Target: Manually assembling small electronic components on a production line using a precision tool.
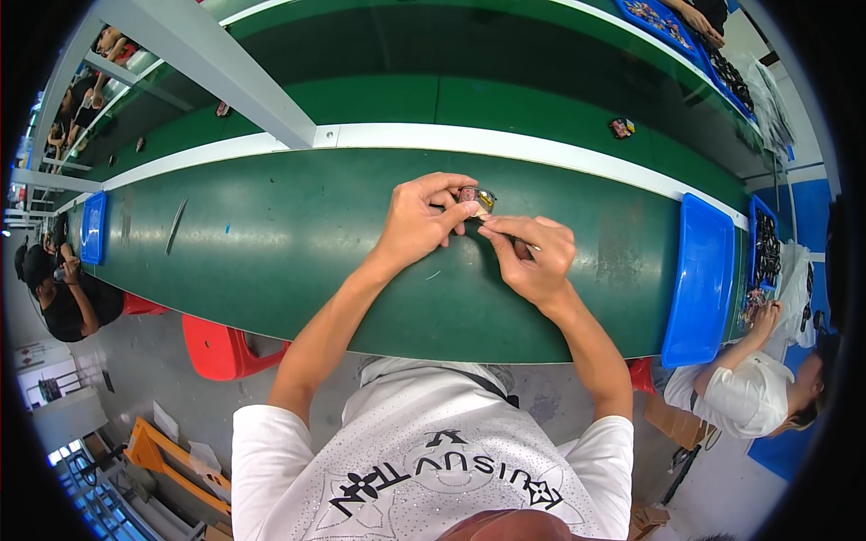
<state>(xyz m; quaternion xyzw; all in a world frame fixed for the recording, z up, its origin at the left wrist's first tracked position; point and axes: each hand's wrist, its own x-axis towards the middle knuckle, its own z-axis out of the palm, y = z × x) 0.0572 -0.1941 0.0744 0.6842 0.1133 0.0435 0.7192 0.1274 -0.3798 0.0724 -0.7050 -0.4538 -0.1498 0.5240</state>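
My left hand [417, 219] is closed on a small dark object [477, 198] with red and yellow patches, held above the middle of the green table [379, 316]. Its exact kind is too small to make out. From the right, my right hand [541, 259] meets its lower edge, with thumb and forefinger pinched together. A thin, pale, stick-like piece [535, 247] shows between the fingers of this hand. Most of the piece is hidden, and I cannot tell whether its tip touches the object.
A blue tray [702, 279] lies at the table's right end, and a thin strip [176, 224] lies at left. Beyond the white rail, a small dark-and-red item [621, 127] rests on the green belt. A grey post [212, 68] rises at far left. Co-workers sit at both sides.
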